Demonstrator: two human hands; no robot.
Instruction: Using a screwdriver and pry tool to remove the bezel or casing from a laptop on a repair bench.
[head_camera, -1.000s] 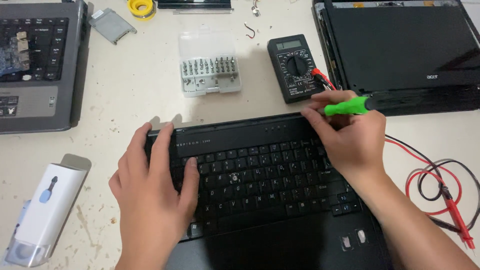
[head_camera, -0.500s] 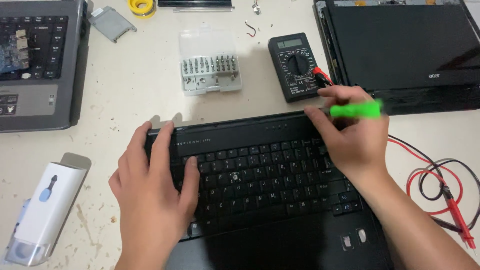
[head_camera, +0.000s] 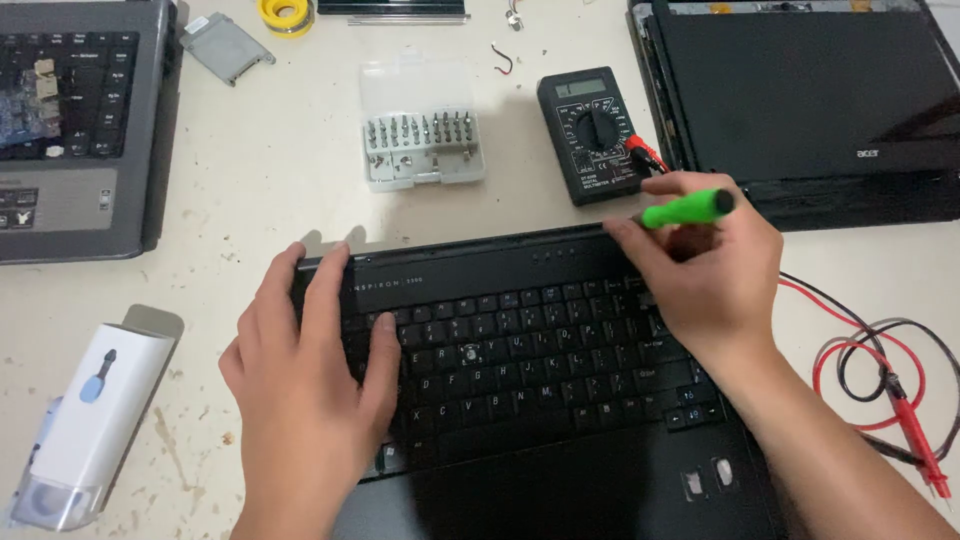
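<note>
The right hand (head_camera: 715, 265) has its grip closed around a green screwdriver (head_camera: 688, 209). The tool lies nearly flat in the fingers, with its dark end poking out to the right of the grip. The tip is hidden behind the fingers, so I cannot tell what it touches. Right under this grip is the top right corner of a black laptop (head_camera: 520, 380), which sits on the pale surface (head_camera: 270, 180).

The left hand (head_camera: 310, 385) lies flat and open on the left side of the laptop. It holds nothing. Its fingertips rest at the top left edge and its thumb lies on the keys.

Just above the right grip is a black meter (head_camera: 592, 133) with a round dial. Red and black wires (head_camera: 870, 350) curl on the surface to the right of that grip, with a red probe at the end. Farther up and to the right of the grip lies a second black laptop (head_camera: 810, 90), shut.

Between the two hands and higher up sits a clear box of screwdriver bits (head_camera: 420, 140). Left of the left hand, lower down, lies a white box (head_camera: 95, 420) with a small tool picture on it. Well up and left of that hand is a grey laptop (head_camera: 75, 120), with a small metal bracket (head_camera: 225, 45) and a yellow roll of tape (head_camera: 287, 13) near it.
</note>
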